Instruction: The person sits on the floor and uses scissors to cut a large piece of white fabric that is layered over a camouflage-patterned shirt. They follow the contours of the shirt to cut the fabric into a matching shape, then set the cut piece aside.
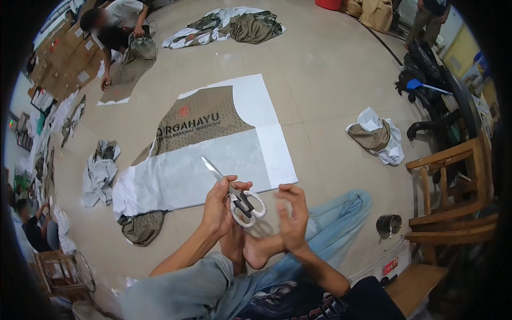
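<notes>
Those scissors (213, 169) look stiff, fairly light, best taken by the loops (261, 204); left hand (215, 207) clamps them near the lower edge of the cloth (200, 176), right hand's (293, 221) blurred fingers seemingly apart.

A: What are the scissors (239, 199) made of?
B: Shiny metal blades (212, 168); rough-looking, wrapped handles (262, 202).
A: And beyond the scissors?
B: A matt printed cloth panel (213, 144) on glossy floor tiles (314, 144). Right of the scissors, a wooden chair (482, 173).
</notes>
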`<state>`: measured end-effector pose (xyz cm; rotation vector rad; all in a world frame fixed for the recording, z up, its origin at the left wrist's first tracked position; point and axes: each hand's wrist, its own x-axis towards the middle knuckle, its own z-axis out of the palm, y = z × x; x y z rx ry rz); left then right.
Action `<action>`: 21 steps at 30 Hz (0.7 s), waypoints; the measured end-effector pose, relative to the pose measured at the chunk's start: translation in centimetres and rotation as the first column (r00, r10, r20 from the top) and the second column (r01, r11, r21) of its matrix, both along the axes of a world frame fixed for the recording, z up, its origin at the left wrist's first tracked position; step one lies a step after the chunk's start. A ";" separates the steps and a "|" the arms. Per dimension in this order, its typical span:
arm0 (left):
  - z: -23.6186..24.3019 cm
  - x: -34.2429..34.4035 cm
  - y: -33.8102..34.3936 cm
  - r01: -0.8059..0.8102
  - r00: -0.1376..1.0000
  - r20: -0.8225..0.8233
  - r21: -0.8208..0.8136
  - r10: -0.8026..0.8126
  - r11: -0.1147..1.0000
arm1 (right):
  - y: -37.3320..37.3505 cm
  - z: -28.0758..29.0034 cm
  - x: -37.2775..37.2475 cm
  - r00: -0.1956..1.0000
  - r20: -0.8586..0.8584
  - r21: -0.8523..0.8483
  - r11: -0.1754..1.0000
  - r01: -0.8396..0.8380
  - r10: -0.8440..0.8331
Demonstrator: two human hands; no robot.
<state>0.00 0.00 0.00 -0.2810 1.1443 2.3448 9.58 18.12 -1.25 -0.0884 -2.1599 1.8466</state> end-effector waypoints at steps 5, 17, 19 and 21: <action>1.4 -0.6 1.0 0.177 0.984 -0.059 0.180 -0.169 0.968 | 0.9 -1.0 -1.7 0.913 0.101 -0.862 0.493 -0.118 0.395; 1.0 -2.6 0.3 0.154 0.982 -0.074 -0.231 -0.175 0.961 | -0.2 -3.5 -3.0 0.898 0.142 -0.956 0.293 0.015 0.415; 0.6 -3.4 0.2 0.132 0.990 -0.016 -0.300 -0.143 0.945 | -0.5 -4.8 -3.2 0.923 0.361 -0.670 0.726 0.155 0.136; 0.1 -4.2 0.2 0.103 0.994 0.062 -0.392 -0.085 0.914 | -0.3 -4.8 -3.2 0.981 0.094 -0.164 0.969 0.184 -0.171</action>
